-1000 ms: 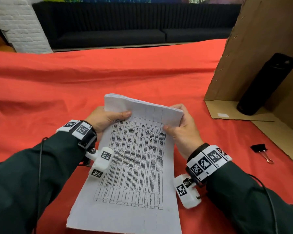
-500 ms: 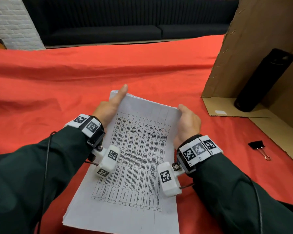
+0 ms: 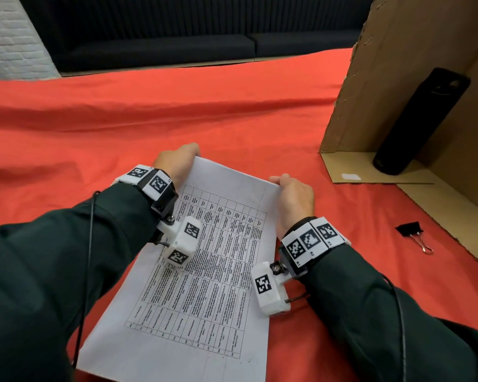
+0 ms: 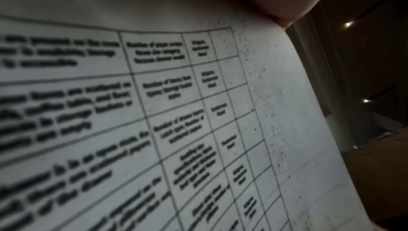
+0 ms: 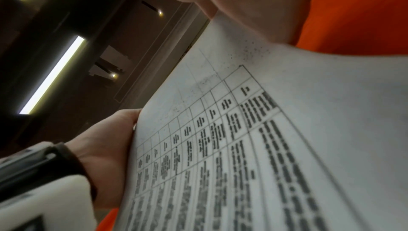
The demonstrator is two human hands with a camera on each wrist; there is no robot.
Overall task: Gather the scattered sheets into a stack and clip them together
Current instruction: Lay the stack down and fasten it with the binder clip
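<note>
Lying lengthwise away from the person on the red cloth (image 3: 232, 114), the stack of sheets (image 3: 204, 285) shows a printed table on its top page, its near edge closest to the viewer and its far end raised between the two hands. Both dark sleeves (image 3: 53, 271) reach in from either side, each wrist carrying a white marker-tagged camera block. The left hand (image 3: 177, 161) holds the stack's far left corner, fingers curled over the edge; how far they wrap behind the paper is hidden. The right hand (image 3: 295, 197) grips the far right corner the same way, its thumb against the paper's edge, fingertips out of sight. In the right wrist view the left hand shows pressed along the sheet's side. To the right, well apart from the sheets and from both hands, a black binder clip (image 3: 413, 232) lies on the cloth. Beyond it a cardboard box (image 3: 398, 64) stands open, a black bottle (image 3: 420, 122) leaning inside it.
</note>
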